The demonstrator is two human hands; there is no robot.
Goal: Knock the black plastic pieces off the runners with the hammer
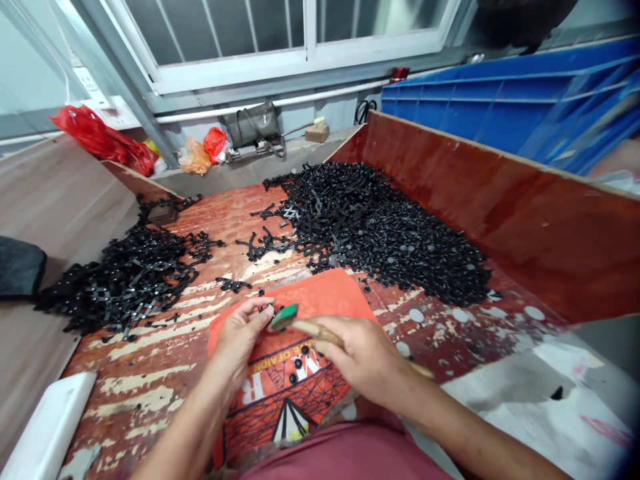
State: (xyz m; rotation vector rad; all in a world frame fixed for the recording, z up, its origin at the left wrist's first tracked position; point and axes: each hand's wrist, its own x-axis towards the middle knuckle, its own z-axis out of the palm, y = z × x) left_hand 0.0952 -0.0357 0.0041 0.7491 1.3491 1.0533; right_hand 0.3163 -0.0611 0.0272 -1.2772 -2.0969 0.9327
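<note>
My right hand (357,353) is wrapped round the wooden handle of a small hammer (313,328) with a green head. The hammer's head is right beside the fingertips of my left hand (243,327). Thumb and fingers of that hand pinch a small black part (265,309), mostly hidden by the fingers. Under both hands lies an orange printed cloth (330,290). Several round black pieces (299,364) rest on the cloth below the hammer.
A large heap of black plastic parts (360,220) lies at the back right, with another pile of linked black pieces (135,273) at left. Wooden boards (490,207) wall the worn red tabletop (140,373). Blue crates (475,107) stand beyond; a white block (55,427) sits front left.
</note>
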